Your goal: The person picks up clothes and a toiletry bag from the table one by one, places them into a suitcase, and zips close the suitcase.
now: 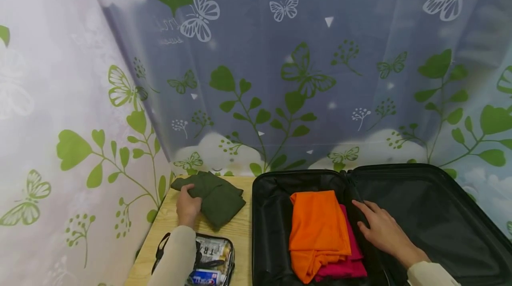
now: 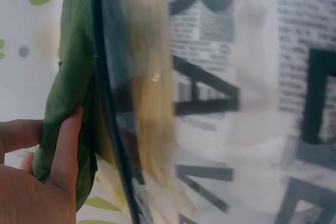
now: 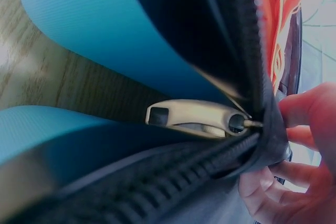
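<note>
My left hand [image 1: 188,206] pinches the near-left edge of a folded dark green garment [image 1: 222,201] on the table's back left. The left wrist view has the thumb and fingers on opposite sides of the green cloth [image 2: 71,77]. To the right lies an opened suitcase [image 1: 272,179] with a black lining. A folded orange garment [image 1: 318,223] lies on a magenta one [image 1: 356,266] in its left half. My right hand [image 1: 384,230], fingers loosely extended, rests at the fold between the halves. Up close, its fingertips touch black fabric beside a zipper pull [image 3: 194,116].
A clear toiletry bag [image 1: 230,255] with black edging stands in front of the green garment, partly behind my left sleeve [image 1: 176,255]. It holds a blue and white tube [image 1: 206,277]. Patterned curtains [image 1: 256,77] enclose the wooden table [image 1: 240,232]. The suitcase's outer shell [image 3: 100,24] is light blue.
</note>
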Action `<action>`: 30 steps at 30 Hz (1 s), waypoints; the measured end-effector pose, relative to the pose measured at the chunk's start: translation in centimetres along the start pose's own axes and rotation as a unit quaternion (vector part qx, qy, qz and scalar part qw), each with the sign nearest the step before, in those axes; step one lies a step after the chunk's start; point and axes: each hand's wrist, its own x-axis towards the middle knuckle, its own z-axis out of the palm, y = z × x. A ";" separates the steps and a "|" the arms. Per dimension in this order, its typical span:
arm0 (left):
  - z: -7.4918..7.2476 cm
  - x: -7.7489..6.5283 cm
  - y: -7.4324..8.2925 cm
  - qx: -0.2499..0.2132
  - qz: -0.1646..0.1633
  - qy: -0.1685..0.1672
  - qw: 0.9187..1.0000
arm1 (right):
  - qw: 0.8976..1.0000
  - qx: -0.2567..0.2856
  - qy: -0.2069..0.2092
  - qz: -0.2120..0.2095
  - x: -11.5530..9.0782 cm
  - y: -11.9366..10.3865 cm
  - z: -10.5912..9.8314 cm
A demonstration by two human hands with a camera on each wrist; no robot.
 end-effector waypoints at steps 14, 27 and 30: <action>-0.8 -0.9 2.7 -0.065 0.002 -0.016 0.998 | 1.000 0.001 0.001 -0.003 0.0 0.1 -0.1; -1.4 -2.0 6.6 -0.144 0.045 -0.088 0.985 | 1.000 0.001 0.008 -0.006 0.0 0.2 0.0; -1.3 -2.6 7.7 -0.157 0.054 -0.100 0.981 | 1.000 0.001 0.007 -0.006 0.0 0.2 0.0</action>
